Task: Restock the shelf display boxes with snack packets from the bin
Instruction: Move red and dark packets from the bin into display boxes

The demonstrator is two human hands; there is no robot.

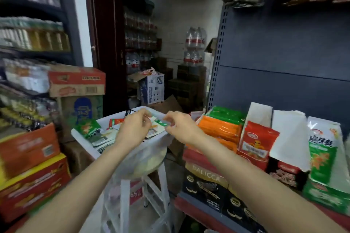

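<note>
Above the white bin (83,139), my left hand (132,130) and right hand (180,128) pinch one snack packet (156,127); this light grip may drop it.

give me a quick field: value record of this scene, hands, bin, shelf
left hand: left hand over the bin, pinching a snack packet
right hand: right hand pinching the same packet's right edge
bin: white bin on a white stool, more packets inside
shelf: display boxes to the right, orange packets stacked beside them
</note>
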